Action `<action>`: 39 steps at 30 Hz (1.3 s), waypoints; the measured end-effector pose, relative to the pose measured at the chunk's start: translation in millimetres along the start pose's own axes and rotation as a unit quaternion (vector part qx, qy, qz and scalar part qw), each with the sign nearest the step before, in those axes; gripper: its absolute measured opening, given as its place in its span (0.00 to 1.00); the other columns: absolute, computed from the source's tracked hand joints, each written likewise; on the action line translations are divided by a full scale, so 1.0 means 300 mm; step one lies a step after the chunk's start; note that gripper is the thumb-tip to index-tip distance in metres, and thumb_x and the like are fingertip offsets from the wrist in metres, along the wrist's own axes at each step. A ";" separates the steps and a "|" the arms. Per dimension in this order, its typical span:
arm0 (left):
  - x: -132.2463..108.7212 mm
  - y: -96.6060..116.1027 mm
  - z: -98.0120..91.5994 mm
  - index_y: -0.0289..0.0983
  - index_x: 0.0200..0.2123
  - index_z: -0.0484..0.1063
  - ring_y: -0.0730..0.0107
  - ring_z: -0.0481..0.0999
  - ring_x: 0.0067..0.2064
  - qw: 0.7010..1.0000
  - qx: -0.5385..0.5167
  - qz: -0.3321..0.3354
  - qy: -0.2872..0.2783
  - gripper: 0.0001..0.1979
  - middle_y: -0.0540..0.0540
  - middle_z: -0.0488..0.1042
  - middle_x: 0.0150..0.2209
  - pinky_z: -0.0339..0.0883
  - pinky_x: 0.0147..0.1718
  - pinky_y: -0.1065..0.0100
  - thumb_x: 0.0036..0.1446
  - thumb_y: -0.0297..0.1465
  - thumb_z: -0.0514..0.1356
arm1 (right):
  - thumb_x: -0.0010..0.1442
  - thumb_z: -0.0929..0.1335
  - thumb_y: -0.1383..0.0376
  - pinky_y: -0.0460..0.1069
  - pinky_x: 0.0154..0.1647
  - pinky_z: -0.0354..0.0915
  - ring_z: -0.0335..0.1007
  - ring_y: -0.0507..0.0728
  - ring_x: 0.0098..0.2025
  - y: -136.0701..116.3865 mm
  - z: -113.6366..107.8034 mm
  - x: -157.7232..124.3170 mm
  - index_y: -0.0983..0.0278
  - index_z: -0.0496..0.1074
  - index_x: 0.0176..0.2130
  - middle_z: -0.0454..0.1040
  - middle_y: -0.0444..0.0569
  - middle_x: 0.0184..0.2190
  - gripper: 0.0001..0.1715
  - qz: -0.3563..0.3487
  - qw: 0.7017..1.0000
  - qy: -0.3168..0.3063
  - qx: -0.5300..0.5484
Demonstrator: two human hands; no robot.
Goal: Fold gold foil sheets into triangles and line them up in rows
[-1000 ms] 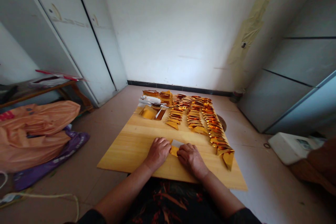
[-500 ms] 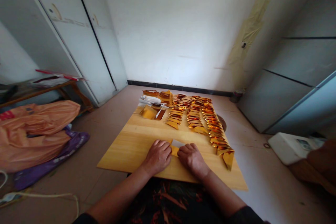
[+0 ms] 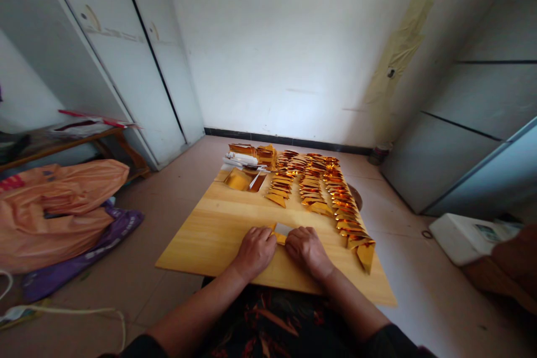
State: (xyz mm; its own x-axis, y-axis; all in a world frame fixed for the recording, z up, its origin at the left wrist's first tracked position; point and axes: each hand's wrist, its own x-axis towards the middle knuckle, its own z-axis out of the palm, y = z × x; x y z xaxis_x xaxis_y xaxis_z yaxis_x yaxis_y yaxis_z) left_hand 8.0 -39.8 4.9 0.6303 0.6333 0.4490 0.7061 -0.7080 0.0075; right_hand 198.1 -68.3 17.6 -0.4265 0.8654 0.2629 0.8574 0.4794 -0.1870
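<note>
Between my two hands lies a small sheet of gold foil paper point(image 3: 281, 238), partly folded, with its pale underside showing at the far edge. My left hand point(image 3: 255, 250) grips its left side, fingers curled down against the wooden board point(image 3: 197, 246). On the other side my right hand point(image 3: 309, 249) has its fingers bent and closed over the right edge. The fingertips and the part of the paper under them are hidden. Beyond the hands stand rows of folded gold paper pieces point(image 3: 311, 190), several to a row, the nearest one point(image 3: 366, 257) at the right edge.
Flat gold foil sheets point(image 3: 237, 179) and a white packet point(image 3: 240, 160) lie at the board's far left. An orange bag point(image 3: 62, 207) and a purple bag point(image 3: 88, 257) rest on the floor at left. A white box point(image 3: 465, 238) is at right.
Both hands have shifted slightly away from me along the paper, and the right fingers have moved a little. Less of the gold face shows between the hands.
</note>
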 end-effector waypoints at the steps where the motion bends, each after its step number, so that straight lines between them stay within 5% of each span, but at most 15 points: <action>1: -0.001 -0.001 0.003 0.36 0.27 0.69 0.65 0.72 0.35 1.000 0.000 0.000 0.003 0.10 0.43 0.73 0.31 0.65 0.36 0.63 0.60 0.26 0.52 | 0.62 0.65 0.64 0.49 0.41 0.52 0.64 0.54 0.39 0.003 -0.005 -0.007 0.62 0.71 0.34 0.73 0.47 0.34 0.07 -0.006 1.000 -0.005 0.021; 4: -0.005 -0.005 0.014 0.36 0.27 0.70 0.66 0.72 0.35 1.000 -0.003 -0.001 0.008 0.10 0.44 0.73 0.32 0.65 0.37 0.63 0.60 0.26 0.52 | 0.59 0.68 0.63 0.49 0.44 0.54 0.63 0.56 0.43 0.016 -0.012 -0.031 0.62 0.71 0.39 0.73 0.48 0.40 0.07 -0.016 0.997 -0.010 0.073; 10: -0.012 -0.009 0.021 0.36 0.29 0.71 0.64 0.73 0.39 1.000 0.005 0.007 0.012 0.08 0.42 0.75 0.38 0.66 0.39 0.62 0.59 0.26 0.53 | 0.62 0.64 0.69 0.48 0.41 0.57 0.65 0.54 0.39 0.054 0.021 -0.046 0.62 0.74 0.34 0.73 0.48 0.35 0.09 0.045 0.991 0.045 0.119; 20: -0.030 -0.007 -0.030 0.41 0.42 0.71 0.57 0.69 0.50 0.998 -0.014 0.036 -0.059 0.09 0.39 0.70 0.49 0.61 0.51 0.52 0.58 0.33 0.58 | 0.61 0.65 0.68 0.47 0.40 0.57 0.65 0.53 0.37 0.087 0.041 -0.029 0.63 0.73 0.33 0.71 0.47 0.32 0.07 0.042 0.989 0.046 0.133; 39: -0.031 -0.014 -0.017 0.40 0.40 0.71 0.59 0.69 0.51 0.996 -0.008 0.059 -0.064 0.07 0.39 0.70 0.49 0.62 0.51 0.52 0.59 0.32 0.57 | 0.60 0.66 0.62 0.46 0.34 0.55 0.66 0.53 0.35 0.045 0.009 0.064 0.63 0.70 0.30 0.71 0.47 0.32 0.09 0.156 0.985 -0.065 0.012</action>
State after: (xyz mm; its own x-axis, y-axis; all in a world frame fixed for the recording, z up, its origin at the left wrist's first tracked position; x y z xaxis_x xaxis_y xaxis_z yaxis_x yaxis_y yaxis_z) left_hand -2.6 -44.3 5.3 0.7455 0.5793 0.3296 0.6199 -0.7843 -0.0236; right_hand 200.8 -44.7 17.7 -0.1770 0.9820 0.0662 0.9464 0.1882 -0.2626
